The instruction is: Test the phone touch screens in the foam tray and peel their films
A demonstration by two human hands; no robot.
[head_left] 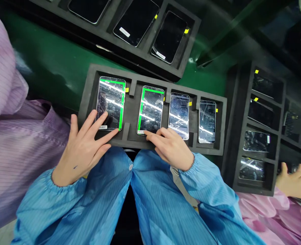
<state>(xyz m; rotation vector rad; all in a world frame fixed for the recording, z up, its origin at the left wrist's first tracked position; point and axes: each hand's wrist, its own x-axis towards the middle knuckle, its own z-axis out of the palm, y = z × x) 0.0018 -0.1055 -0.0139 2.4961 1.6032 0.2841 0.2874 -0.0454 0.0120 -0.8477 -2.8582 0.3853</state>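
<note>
A dark foam tray (132,119) lies in front of me on the green belt, with several lit phones in its slots. My left hand (85,146) is spread flat, fingers on the lower part of the leftmost phone (111,102), whose screen has a green border. My right hand (169,146) has its index finger stretched onto the bottom edge of the second phone (151,109), also green-bordered, the other fingers curled. Two further phones (179,114) (207,119) show text screens to the right. Neither hand holds anything.
Another foam tray (181,64) with dark phones lies farther up the belt (53,68). A third tray (233,136) with phones is at the right, beside another person's hand (294,182) in a pink sleeve. A person in a pink coat (10,119) sits at my left.
</note>
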